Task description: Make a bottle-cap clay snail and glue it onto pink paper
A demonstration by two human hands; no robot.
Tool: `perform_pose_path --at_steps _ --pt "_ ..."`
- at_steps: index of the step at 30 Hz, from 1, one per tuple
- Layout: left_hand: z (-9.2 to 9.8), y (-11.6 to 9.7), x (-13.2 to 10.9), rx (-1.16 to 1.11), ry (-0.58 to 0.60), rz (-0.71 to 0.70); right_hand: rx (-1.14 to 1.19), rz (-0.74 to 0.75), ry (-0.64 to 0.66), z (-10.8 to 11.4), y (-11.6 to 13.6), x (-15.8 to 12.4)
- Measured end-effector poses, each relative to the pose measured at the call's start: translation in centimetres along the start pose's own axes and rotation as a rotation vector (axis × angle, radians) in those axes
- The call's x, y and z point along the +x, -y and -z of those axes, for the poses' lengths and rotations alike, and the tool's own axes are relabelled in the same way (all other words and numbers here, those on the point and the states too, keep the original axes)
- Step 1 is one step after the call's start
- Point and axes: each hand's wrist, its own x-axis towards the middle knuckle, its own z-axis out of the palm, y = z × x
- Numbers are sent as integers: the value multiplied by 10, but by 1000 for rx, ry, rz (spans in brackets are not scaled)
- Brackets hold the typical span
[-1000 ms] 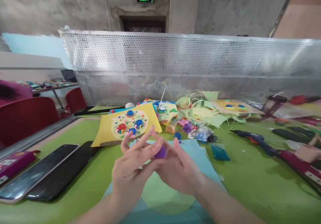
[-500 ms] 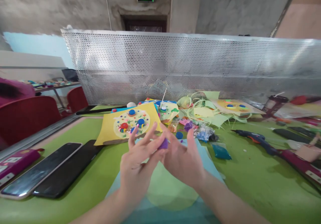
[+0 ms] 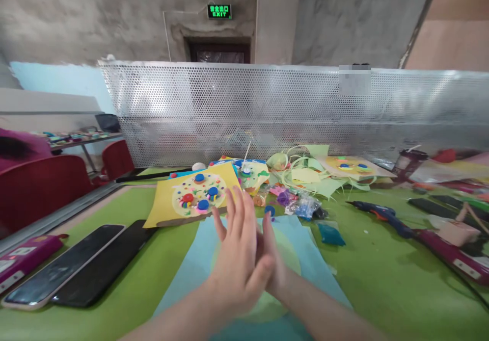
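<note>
At the far left a red chair [image 3: 42,190] stands beside the green table [image 3: 126,208], with a magenta case [image 3: 28,259] on the table's near edge. Next come a phone [image 3: 69,262] and, just beside it, a black slab [image 3: 107,267], both lying aslant. Further along, a yellow sheet [image 3: 160,203] carries blue and red discs on a pale oval. In the middle, the person's left hand [image 3: 239,246] is raised flat, fingers straight and slightly parted, its palm turned in against the right hand [image 3: 275,264], which is largely covered; the two look pressed together. The purple lump pinched there half a second earlier is out of sight, and one cannot tell whether it sits between the palms. Below them lies a light blue sheet [image 3: 183,285] bearing a pale green round [image 3: 288,259]. Just beyond its far edge is a blue disc [image 3: 269,210]; to the right follow clear packets [image 3: 305,206], a teal packet [image 3: 331,233] and, well apart, a dark glue gun [image 3: 376,213]
</note>
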Motion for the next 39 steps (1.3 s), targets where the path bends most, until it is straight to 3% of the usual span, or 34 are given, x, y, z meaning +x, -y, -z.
perform_pose_path --at_steps 3,7,10,14,17,22,25,29,35,39 --pt "-1 5 -4 92 12 22 166 -143 -57 2 9 1" --pt "-11 2 -23 88 199 -133 243 -158 -221 13 30 7" --pt "-20 -4 -31 -32 186 -239 202 -117 -271 18 34 13" --pt "-22 -5 -28 -96 192 -332 115 -176 -302 19 25 14" --pt "-18 -3 -20 -27 204 -295 88 -205 -294 14 20 9" --pt "-9 6 -11 113 77 -152 302 -263 -156 7 34 3" --pt "-6 10 -12 105 150 -106 347 -213 -183 9 45 4" --pt "-7 7 -19 0 277 -178 276 -187 -244 14 49 9" --pt "-16 1 -19 -175 192 -287 231 -153 -309 13 41 10" --pt "-19 0 -16 -189 235 -269 205 -139 -312 13 35 8"
